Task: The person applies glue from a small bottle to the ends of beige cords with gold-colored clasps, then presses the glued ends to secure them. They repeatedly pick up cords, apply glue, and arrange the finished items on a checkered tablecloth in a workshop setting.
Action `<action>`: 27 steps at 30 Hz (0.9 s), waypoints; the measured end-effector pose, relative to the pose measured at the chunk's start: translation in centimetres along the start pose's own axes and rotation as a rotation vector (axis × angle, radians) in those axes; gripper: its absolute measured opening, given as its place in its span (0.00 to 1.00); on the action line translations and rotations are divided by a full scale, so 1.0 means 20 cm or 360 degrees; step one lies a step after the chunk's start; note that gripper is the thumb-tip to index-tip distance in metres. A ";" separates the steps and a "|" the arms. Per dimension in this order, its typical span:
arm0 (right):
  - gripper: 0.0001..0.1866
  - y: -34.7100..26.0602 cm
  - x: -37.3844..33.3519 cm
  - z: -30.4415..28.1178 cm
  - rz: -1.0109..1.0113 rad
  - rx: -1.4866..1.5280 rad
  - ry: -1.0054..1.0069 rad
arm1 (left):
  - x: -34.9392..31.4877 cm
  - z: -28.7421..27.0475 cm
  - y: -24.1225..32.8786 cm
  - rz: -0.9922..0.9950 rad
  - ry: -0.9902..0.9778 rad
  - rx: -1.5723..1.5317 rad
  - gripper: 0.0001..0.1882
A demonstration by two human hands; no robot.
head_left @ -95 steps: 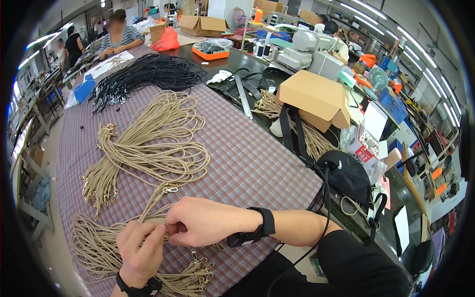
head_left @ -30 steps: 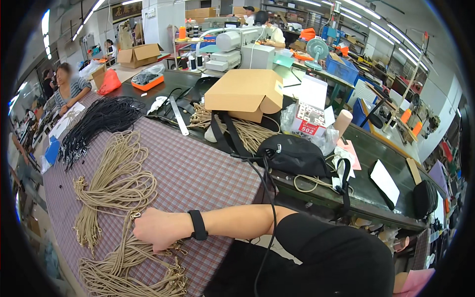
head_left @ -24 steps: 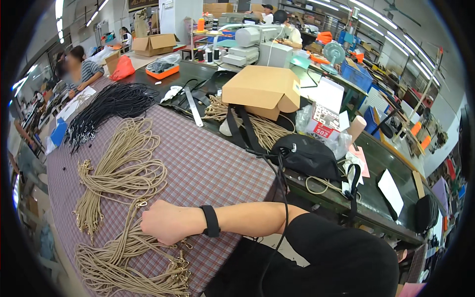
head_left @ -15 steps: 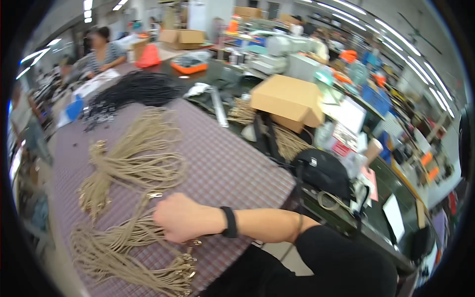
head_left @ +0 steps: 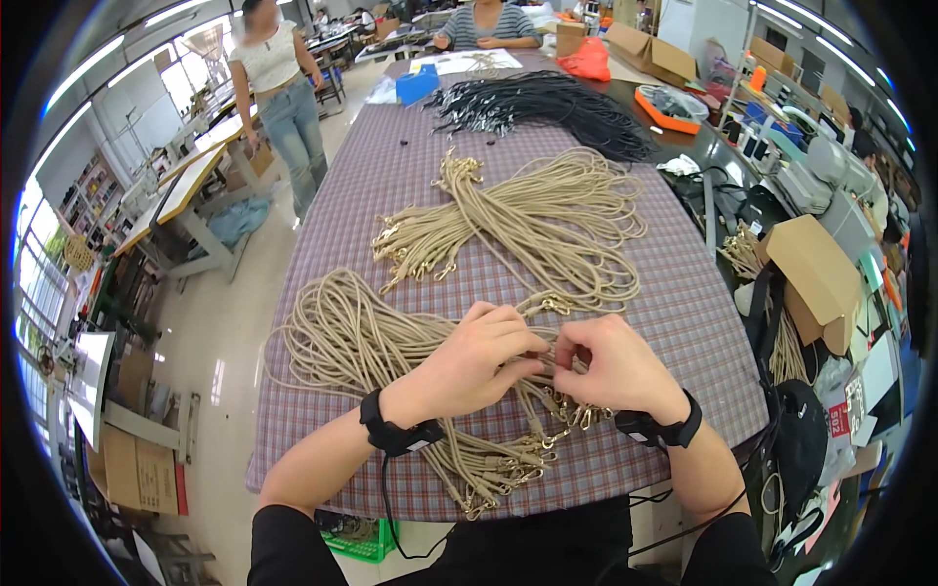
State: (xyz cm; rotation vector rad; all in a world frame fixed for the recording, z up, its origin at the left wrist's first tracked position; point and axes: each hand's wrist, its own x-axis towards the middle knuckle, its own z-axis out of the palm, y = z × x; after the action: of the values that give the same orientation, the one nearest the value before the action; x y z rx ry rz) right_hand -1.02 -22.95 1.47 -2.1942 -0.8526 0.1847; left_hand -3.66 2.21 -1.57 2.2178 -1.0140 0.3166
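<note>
A: Near tan cord bundle [head_left: 354, 332], where was it?
B: On the plaid-covered bench [head_left: 699, 293], looped end left, partly hidden by left hand [head_left: 474, 361] and right hand [head_left: 623, 366].
A: Pose?
B: Backs up, angled inward, tips nearly meeting. Fingers curled toward thumbs; couldn't tell if clamped on anything.
A: Materials?
B: Ropey round cord, shiny gold-toned metal clasps [head_left: 532, 467]. Black cords [head_left: 552, 105] lay heaped farther back.

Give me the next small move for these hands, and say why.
I'd probably turn the right hand slightly outward to open a view of the fingertips: the left hand and right hand come close together above the near bundle of tan cords, and their bent fingers hide whatever may be between them.
</note>
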 end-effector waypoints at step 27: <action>0.10 0.12 0.04 0.03 0.0334 0.0944 0.0010 | -0.01 0.02 -0.02 0.0420 0.0119 0.0313 0.10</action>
State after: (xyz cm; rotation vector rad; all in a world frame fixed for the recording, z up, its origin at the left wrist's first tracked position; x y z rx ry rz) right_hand 0.61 -23.30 -0.62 -1.7138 -0.4775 0.4689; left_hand -3.53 2.17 -2.06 2.2247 -1.2836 0.6363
